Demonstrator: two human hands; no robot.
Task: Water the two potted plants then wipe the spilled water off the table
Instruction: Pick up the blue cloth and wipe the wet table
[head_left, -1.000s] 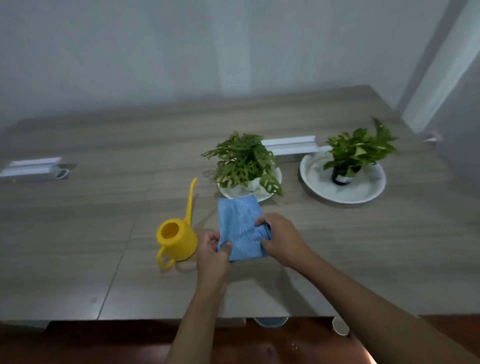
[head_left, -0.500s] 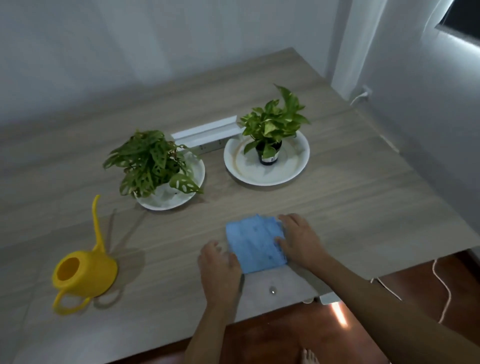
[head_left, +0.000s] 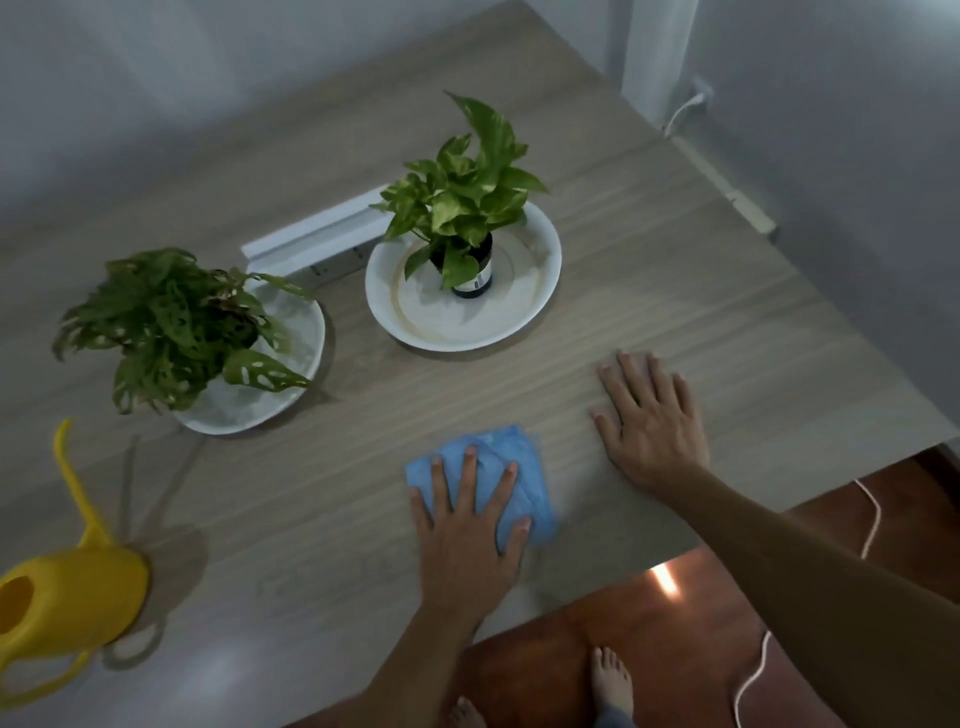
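A folded blue cloth (head_left: 524, 467) lies on the wooden table (head_left: 675, 291) near its front edge. My left hand (head_left: 467, 525) presses flat on the cloth with fingers spread. My right hand (head_left: 652, 421) rests flat on the bare table to the right of the cloth, holding nothing. A dark-leaved plant (head_left: 171, 322) stands in a white saucer (head_left: 291, 364) at the left. A light-green plant (head_left: 462, 192) in a dark pot stands in a white dish (head_left: 540, 280) behind the cloth. The yellow watering can (head_left: 67, 592) stands at the far left.
A white power strip (head_left: 311, 241) lies behind the two plants. The table's right and front edges are close to my hands. Below them are a red-brown floor, a white cord (head_left: 753, 675) and bare feet (head_left: 613, 680). A grey wall is behind the table.
My right hand has let go of the cloth and moved right onto the bare table. My left hand has slid on top of the cloth. The view has shifted right.
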